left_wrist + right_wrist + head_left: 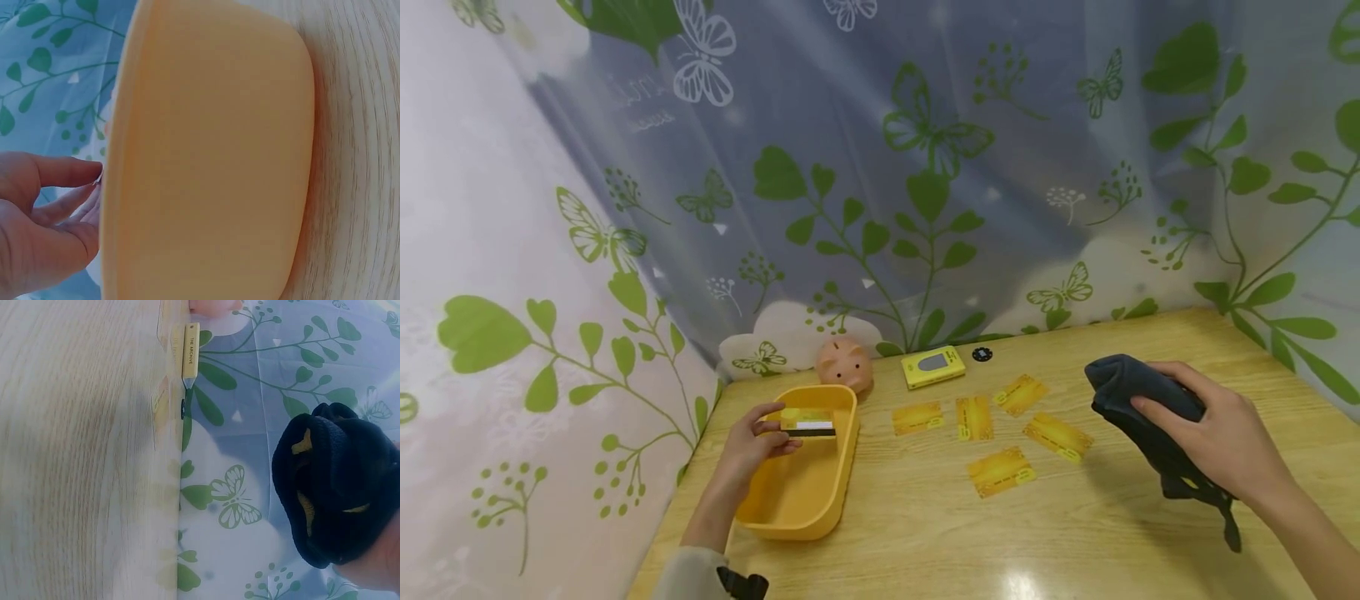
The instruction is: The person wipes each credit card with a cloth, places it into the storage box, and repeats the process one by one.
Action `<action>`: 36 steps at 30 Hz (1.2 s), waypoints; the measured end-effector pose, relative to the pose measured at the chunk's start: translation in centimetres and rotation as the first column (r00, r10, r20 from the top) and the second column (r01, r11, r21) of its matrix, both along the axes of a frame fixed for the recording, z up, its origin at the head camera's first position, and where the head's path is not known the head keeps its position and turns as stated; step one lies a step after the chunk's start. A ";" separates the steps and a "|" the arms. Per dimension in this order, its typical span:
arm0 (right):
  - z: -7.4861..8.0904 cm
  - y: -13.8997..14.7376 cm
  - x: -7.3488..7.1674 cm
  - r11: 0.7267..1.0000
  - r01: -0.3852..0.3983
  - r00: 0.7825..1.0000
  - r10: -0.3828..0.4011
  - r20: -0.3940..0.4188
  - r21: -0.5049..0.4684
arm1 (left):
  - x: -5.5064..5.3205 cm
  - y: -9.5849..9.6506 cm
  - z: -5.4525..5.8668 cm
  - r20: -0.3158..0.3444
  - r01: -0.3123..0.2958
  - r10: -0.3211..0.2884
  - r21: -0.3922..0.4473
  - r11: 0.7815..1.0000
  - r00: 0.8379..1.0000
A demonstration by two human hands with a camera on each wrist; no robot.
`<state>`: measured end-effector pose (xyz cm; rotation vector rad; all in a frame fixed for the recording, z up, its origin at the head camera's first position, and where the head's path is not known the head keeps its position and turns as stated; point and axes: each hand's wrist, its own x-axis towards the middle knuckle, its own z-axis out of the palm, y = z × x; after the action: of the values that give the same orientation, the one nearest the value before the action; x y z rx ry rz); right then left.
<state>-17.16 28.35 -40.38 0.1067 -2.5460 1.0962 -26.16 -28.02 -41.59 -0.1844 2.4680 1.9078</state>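
Note:
Over the orange plastic bin, my left hand pinches a yellow card with a white strip and a black stripe facing up. In the left wrist view the bin's side wall hides the card almost wholly; fingers and thumb show beyond its rim. On the right, my right hand grips a folded dark blue and black cloth item above the table, a strap dangling from it. The right wrist view shows the cloth's folded end with yellow patches inside; its exact kind cannot be told.
Several orange-yellow cards lie spread mid-table, one card nearest me. Behind them are a yellow box, a round black chip and a pink piggy bank by the bin's far end. A patterned curtain borders the wooden table.

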 end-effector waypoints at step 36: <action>-0.1 -0.3 0.4 0.999 -0.032 0.999 0.032 0.017 -0.004 | -1.9 1.8 -4.6 0.100 -0.064 0.056 0.078 0.995 0.993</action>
<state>-16.81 28.05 -40.51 0.1378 -2.5656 1.1186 -28.04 -26.19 -46.17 -0.3455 2.3439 1.9665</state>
